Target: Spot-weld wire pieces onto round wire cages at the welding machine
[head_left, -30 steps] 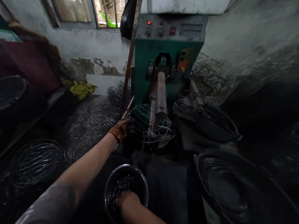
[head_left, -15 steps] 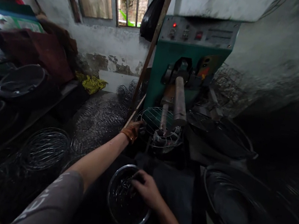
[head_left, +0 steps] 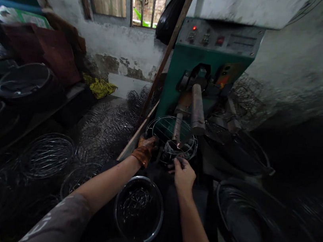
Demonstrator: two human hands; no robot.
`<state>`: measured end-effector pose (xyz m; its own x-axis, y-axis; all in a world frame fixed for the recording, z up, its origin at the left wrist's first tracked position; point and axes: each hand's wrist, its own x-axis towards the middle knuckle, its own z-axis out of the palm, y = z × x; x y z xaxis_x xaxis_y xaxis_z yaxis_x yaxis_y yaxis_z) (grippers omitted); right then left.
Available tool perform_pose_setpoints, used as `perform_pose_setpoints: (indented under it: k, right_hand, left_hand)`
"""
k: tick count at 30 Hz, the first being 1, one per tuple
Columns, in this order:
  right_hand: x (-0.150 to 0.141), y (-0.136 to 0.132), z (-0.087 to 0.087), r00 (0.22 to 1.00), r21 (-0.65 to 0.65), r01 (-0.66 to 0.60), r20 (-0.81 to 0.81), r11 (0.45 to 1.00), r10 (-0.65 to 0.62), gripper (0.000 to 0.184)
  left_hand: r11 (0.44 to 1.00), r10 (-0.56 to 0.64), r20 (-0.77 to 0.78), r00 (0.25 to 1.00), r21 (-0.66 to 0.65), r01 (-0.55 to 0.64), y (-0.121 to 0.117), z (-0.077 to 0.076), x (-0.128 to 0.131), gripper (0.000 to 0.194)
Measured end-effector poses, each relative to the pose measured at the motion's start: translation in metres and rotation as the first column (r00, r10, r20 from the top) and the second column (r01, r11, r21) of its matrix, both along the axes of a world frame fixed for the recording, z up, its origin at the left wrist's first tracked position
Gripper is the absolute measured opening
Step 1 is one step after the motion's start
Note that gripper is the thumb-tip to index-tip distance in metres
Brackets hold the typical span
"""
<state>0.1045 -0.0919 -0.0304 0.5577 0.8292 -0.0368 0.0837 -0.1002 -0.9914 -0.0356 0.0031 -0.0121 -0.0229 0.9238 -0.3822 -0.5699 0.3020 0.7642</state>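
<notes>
My left hand (head_left: 146,147), in a worn brown glove, is closed on the near left rim of a round wire rack (head_left: 166,118). The rack lies level between the electrodes of a green spot welding machine (head_left: 174,70). My bare right hand (head_left: 183,174) is at the rack's near edge, thumb and fingers pinched together; whatever they hold is too small to make out. The thick upper electrode arm (head_left: 197,110) juts out over the rack. Below my wrists sits a round metal bowl (head_left: 160,217) with small bent wire pieces (head_left: 138,200) in it.
Stacked wire racks (head_left: 48,157) and a heap of wire pieces (head_left: 103,129) lie at the left. A large dark basin (head_left: 244,216) stands at the right. A wooden post (head_left: 168,50) leans beside the machine. Dark tubs (head_left: 23,77) stand far left.
My right hand has risen out of the bowl and moved forward to the rack's near edge. My left hand stays at the rack's left rim, slightly lower.
</notes>
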Motion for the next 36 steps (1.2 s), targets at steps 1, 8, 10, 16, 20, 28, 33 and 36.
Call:
perform_pose_setpoints:
  k: [1, 8, 10, 16, 20, 28, 33, 36]
  right_hand:
    - [0.000, 0.000, 0.000, 1.000, 0.004, 0.014, -0.012, 1.000, -0.014, 0.062]
    - [0.002, 0.001, 0.001, 0.997, 0.029, -0.001, -0.079, 1.000, 0.003, 0.054]
    - [0.002, 0.001, -0.001, 0.998, 0.027, -0.008, -0.068, 1.000, 0.010, 0.055]
    - [0.007, 0.006, 0.002, 0.999, 0.029, -0.033, 0.021, 0.999, 0.033, 0.050]
    - [0.008, 0.009, 0.005, 0.996, 0.012, -0.037, 0.081, 0.999, 0.036, 0.043]
    - [0.011, 0.017, 0.004, 0.990, -0.029, -0.045, 0.134, 0.999, 0.049, 0.037]
    - [0.015, 0.025, 0.007, 0.980, -0.054, -0.049, 0.191, 0.997, 0.059, 0.029]
    - [0.016, 0.028, 0.009, 0.978, -0.069, -0.038, 0.202, 0.997, 0.051, 0.026]
  left_hand:
    - [1.000, 0.016, -0.006, 1.000, -0.009, -0.016, -0.002, 0.001, 0.001, 0.061]
    - [0.996, 0.065, -0.026, 0.998, -0.063, -0.066, -0.005, 0.001, 0.002, 0.063]
    - [0.994, 0.076, -0.026, 0.997, -0.077, -0.078, -0.003, 0.001, 0.003, 0.062]
    - [0.996, 0.051, -0.021, 0.998, -0.078, -0.053, -0.003, 0.012, 0.001, 0.058]
    - [0.994, 0.043, -0.037, 0.998, -0.096, -0.046, -0.002, 0.020, 0.001, 0.054]
    - [0.993, -0.006, -0.044, 0.999, -0.117, 0.001, 0.004, 0.025, 0.003, 0.053]
    - [0.992, -0.006, -0.052, 0.999, -0.129, 0.000, 0.012, 0.024, 0.011, 0.049]
    - [0.990, 0.018, -0.055, 0.998, -0.138, -0.026, 0.018, 0.019, 0.015, 0.052]
